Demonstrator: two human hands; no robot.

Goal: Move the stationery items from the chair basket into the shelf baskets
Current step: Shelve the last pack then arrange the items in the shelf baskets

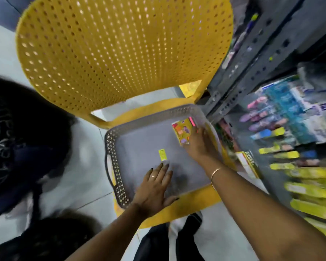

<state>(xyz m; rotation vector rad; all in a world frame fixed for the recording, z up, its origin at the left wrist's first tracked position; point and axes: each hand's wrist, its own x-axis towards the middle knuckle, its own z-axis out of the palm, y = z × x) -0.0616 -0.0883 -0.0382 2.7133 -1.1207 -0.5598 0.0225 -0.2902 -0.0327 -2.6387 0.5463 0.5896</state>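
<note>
A grey perforated basket [112, 147] sits on the seat of a yellow chair [120, 53]. A small yellow-green packet [162, 154] lies near the middle of the basket floor. A colourful yellow sticker pack [182, 132] lies at the far right corner, with a thin pink item [192, 121] beside it. My left hand [155, 187] is spread flat inside the basket, fingertips just short of the small packet. My right hand [199, 144] rests with its fingers on the near edge of the sticker pack; whether it grips the pack is unclear.
A grey metal shelf [252, 68] stands right of the chair, holding several packaged stationery items, blurred, with yellow packs [312, 187] at the near end. Another person in dark clothing [17, 138] is at the left. White tiled floor lies beneath.
</note>
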